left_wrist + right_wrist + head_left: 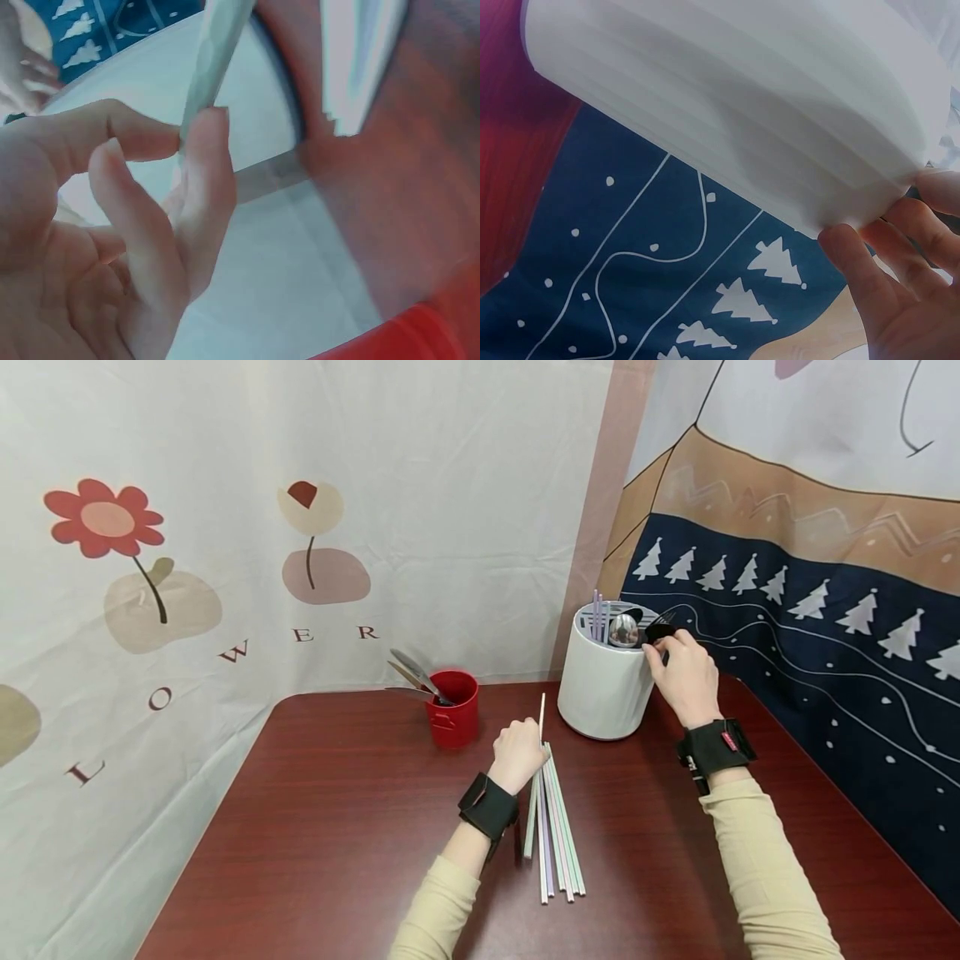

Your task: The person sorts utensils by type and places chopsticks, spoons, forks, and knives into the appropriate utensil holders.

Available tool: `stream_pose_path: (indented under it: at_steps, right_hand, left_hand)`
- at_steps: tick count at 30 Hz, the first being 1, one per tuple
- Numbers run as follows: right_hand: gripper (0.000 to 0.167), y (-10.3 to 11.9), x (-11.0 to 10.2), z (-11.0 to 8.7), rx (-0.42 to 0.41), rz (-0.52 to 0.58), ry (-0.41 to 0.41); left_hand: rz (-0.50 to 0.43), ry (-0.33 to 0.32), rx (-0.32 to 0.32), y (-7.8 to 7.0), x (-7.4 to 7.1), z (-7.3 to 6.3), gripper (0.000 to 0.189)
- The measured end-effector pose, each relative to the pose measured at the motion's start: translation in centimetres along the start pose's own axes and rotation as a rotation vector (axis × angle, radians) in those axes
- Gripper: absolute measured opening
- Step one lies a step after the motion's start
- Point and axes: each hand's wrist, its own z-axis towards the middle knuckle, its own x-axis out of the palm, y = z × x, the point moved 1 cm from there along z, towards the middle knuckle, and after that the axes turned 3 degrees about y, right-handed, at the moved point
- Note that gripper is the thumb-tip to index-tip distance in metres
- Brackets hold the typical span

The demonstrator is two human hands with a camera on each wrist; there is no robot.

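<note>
My left hand [519, 755] pinches a pale green chopstick [214, 64] between thumb and fingers, above the table. Beneath it, a loose fan of chopsticks [557, 839] in green, purple and pinkish white lies on the wood. At the right, my right hand [684, 681] grips the rim of a white utensil holder [603, 693], fingertips bent over its edge in the right wrist view. Purple chopsticks [596, 617], a metal spoon [623, 631] and black utensils [660, 628] stand in the holder's slotted top, the black ones close to the right fingertips.
A red cup [454, 717] with several metal knives [417, 670] leaning out to the left stands near the table's back edge. Printed cloth [750, 610] hangs close behind and to the right of the dark red table [337, 827].
</note>
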Motion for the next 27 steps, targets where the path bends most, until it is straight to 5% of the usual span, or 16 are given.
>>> stream_pose_path:
  at_steps: [8, 18, 27]
  right_hand:
    - [0.030, 0.0, 0.0, 0.0, 0.006, 0.006, 0.007]
    - [0.029, -0.2, 0.1, -0.2, 0.004, 0.008, -0.006]
    - [0.029, -0.2, 0.1, -0.1, 0.004, 0.015, -0.008]
  left_hand:
    - [-0.128, -0.110, 0.114, -1.4, -2.9, -0.1, 0.007]
    - [-0.217, -0.374, 0.301, -3.1, -5.5, 0.1, 0.017]
    - [-0.289, -0.526, 0.380, -5.0, -7.6, 0.6, 0.018]
